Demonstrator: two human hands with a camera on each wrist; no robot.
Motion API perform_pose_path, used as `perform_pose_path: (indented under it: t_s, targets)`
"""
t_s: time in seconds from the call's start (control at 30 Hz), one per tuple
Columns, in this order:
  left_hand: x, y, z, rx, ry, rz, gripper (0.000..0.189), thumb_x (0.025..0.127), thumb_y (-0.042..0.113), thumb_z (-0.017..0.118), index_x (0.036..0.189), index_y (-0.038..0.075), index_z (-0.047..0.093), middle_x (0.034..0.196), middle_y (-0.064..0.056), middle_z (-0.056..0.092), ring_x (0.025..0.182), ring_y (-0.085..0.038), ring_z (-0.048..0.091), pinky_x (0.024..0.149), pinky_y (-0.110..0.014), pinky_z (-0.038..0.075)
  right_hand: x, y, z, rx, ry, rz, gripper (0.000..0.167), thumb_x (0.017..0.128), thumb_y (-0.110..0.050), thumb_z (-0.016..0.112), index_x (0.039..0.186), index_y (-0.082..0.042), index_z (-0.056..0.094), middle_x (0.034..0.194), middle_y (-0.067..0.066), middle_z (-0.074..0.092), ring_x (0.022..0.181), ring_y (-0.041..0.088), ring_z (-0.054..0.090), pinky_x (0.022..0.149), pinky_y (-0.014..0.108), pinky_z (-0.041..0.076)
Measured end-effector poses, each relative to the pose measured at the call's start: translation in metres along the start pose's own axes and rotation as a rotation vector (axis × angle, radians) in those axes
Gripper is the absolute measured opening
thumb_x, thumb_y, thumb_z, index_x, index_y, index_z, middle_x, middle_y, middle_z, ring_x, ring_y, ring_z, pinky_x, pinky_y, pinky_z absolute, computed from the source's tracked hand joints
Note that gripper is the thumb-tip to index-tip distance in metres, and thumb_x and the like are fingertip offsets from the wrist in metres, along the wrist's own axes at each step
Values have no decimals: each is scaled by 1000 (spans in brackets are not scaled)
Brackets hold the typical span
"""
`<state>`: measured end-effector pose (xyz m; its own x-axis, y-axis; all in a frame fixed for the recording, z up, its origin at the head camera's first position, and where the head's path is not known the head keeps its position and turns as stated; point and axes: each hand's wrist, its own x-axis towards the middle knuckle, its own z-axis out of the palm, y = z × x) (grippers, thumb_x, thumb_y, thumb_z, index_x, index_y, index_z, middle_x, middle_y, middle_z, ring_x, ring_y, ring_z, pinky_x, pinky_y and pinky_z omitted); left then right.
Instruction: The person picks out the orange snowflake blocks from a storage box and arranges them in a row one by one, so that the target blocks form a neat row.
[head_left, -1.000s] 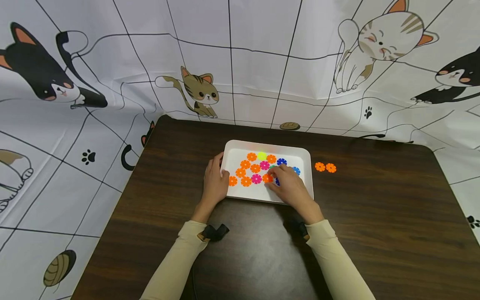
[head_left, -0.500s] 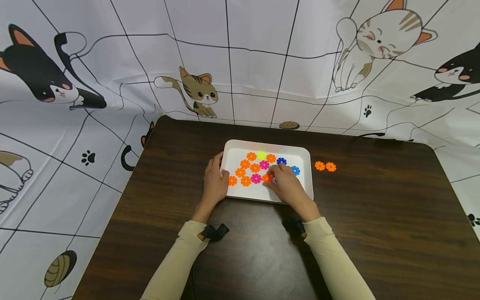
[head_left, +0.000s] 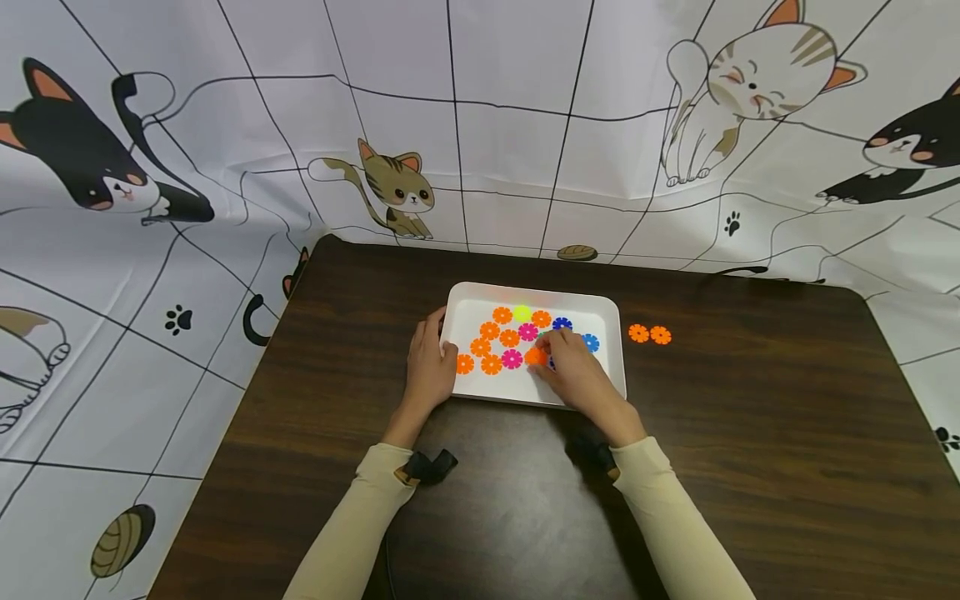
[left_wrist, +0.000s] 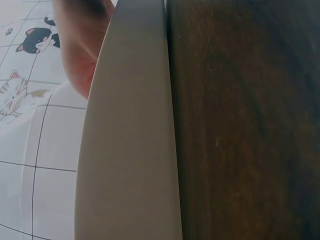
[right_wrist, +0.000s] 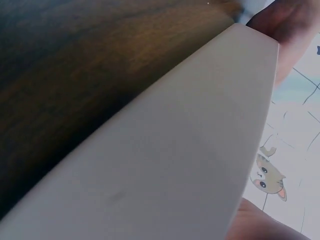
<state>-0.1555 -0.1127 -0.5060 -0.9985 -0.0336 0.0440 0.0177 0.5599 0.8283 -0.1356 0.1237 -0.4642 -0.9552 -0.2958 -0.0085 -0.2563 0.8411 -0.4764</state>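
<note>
A white tray lies on the dark wooden table with several flower-shaped notched discs in it. My left hand grips the tray's left edge, thumb over the rim and fingers along the outside. Over the right part of the tray, my right hand pinches an orange disc between thumb and fingertips. Pink discs, a yellow-green disc and blue discs are around it. Part of a green disc and a dark blue one are hidden under the right hand. Both wrist views mostly show the tray's outer wall.
Two orange discs lie side by side on the table, right of the tray. A white sheet printed with cats hangs behind the table and at its left. A thin dark cable runs by the left forearm.
Both hands keep nearly the same places. The orange disc at the right fingertips shows its notches less plainly now and appears slightly tilted. The head view has shifted a little.
</note>
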Motion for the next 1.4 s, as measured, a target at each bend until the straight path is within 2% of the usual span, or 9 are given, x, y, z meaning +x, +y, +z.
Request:
perform_pose_path:
  t_s: [0.23,0.6,0.83,1.0,1.17,1.4]
  targets:
    - [-1,2,0,-4,3,3,58,97,7,47,154,10,40,140,-21,52,128,-39,50,107,-57,39,-4,2,-7,-19,10,2,43,94,-19,72,126,5,60,119,21,59,108,33,55,101,47,53]
    - [-1,0,-1,-3,3,-3,58,97,7,46,154,10,39,139,-21,52,128,-39,50,106,-57,39,-9,12,-23,-48,33,62,40,94,-18,72,127,2,62,121,21,58,106,34,53,97,47,52]
    - [0,0,-1,-11,-5,-8,58,97,8,45,155,11,39,141,-20,51,129,-39,49,107,-58,38,-14,25,-35,-43,86,48,40,94,-16,72,128,3,62,122,22,58,106,35,53,95,49,52]
    - [0,0,0,-4,-1,-1,59,96,7,45,155,11,39,139,-20,52,128,-38,50,105,-58,39,-17,33,-46,-33,113,72,39,95,-15,70,128,4,62,122,23,57,106,36,52,91,49,51]
    - [1,1,0,-10,5,-1,59,96,6,46,154,10,40,139,-21,52,127,-39,51,105,-57,40,-20,40,-54,-32,118,82,39,95,-12,70,128,5,61,122,24,57,106,36,50,90,49,49]
    - [1,-1,1,-2,-5,-19,59,96,8,43,155,13,39,139,-19,51,127,-37,50,105,-57,39,-26,50,-62,-40,139,89,40,95,-11,69,130,6,60,120,25,56,102,35,49,84,46,49]
